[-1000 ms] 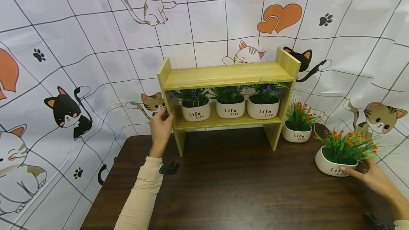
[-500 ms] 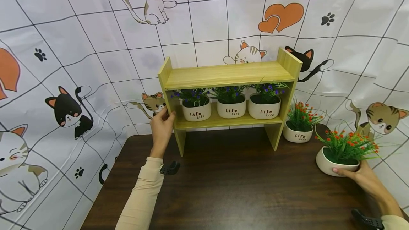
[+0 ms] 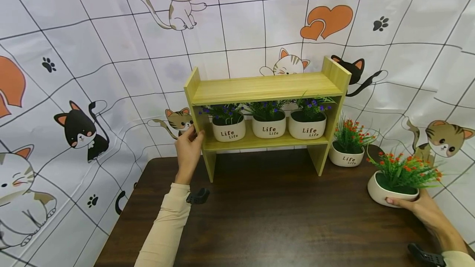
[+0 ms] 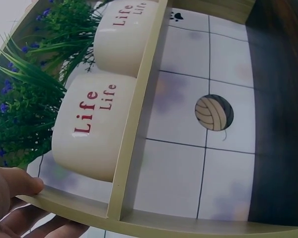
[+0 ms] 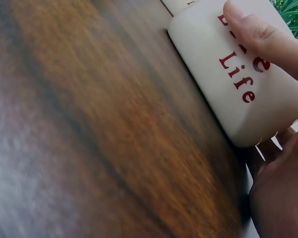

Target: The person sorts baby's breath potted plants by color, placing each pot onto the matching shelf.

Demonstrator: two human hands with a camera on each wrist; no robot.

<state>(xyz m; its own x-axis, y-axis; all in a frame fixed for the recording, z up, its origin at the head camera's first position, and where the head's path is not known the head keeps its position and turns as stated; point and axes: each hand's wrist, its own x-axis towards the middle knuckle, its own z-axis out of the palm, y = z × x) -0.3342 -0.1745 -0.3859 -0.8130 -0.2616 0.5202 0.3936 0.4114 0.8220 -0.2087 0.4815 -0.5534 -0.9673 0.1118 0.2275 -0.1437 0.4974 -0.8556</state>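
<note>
Left hand (image 3: 188, 151) grips the wooden shelf (image 3: 263, 87); right hand (image 3: 426, 211) grasps an orange-flowered pot (image 3: 382, 193)

Farthest left, beyond the left hand, runs a white wall covering (image 3: 41, 106) printed with cats, paws and grid lines; it also passes behind the shelf. Below the left hand come a black wrist device (image 3: 198, 195) and a cream sleeve (image 3: 163, 230).

The left hand clasps the shelf's left side panel (image 3: 193, 106), its thumb on one face and its fingers round the other. Just to the right of that hand, on the lower board (image 3: 265, 142), three white pots stand upright in a row: the near pot (image 3: 229, 132), the middle pot (image 3: 269, 128) and the far pot (image 3: 308, 129). Each reads "Life Life" and carries green leaves with purple flowers.

Right of the shelf, and beyond the right hand toward the wall, another orange-flowered plant stands in a white pot (image 3: 346, 156) on the dark wooden table (image 3: 282, 221).

Farthest right, the right hand has the orange-flowered pot in its grasp, thumb across the lettering on the front, fingers round the end. The pot lies to the left of that hand, nearer the person than the standing one; whether its base touches the table, I cannot tell. Below the right hand sits another dark device (image 3: 426, 255).
</note>
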